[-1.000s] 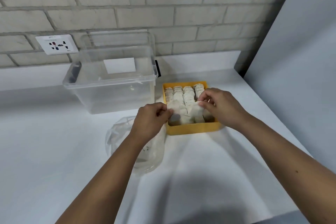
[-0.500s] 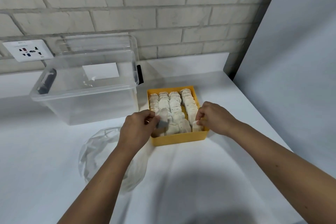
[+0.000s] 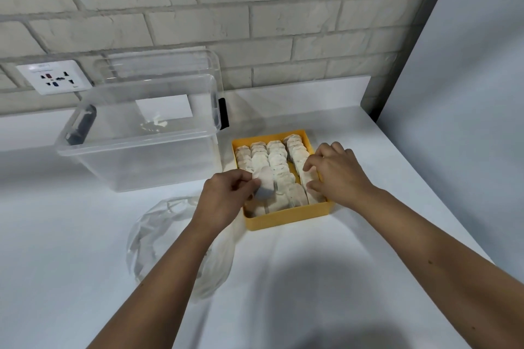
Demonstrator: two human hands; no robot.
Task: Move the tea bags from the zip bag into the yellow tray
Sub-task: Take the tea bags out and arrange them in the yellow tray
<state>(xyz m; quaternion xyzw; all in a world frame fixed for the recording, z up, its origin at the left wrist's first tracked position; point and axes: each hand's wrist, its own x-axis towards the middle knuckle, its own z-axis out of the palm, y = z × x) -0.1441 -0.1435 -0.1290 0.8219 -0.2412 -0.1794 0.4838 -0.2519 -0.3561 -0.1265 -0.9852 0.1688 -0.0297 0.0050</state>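
One tea bag (image 3: 265,183) is pinched in the left hand (image 3: 226,195), over the near-left corner of the yellow tray (image 3: 286,219), which lies between both hands. The right hand (image 3: 337,176) rests bent fingers on the row of bags (image 3: 300,156) beneath it; whether they pinch one I cannot tell. The zip bag (image 3: 158,235) lies under the left forearm. This looks like the placing step, and the next move calls for tucking the held bag upright into the gap by the left hand.

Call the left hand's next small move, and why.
Probably lower and let go. The left hand pinches a tea bag just above the near-left corner of the yellow tray, where the left row seems to have room. The right hand touches the right row, away from that spot, so nothing seems to block the drop.
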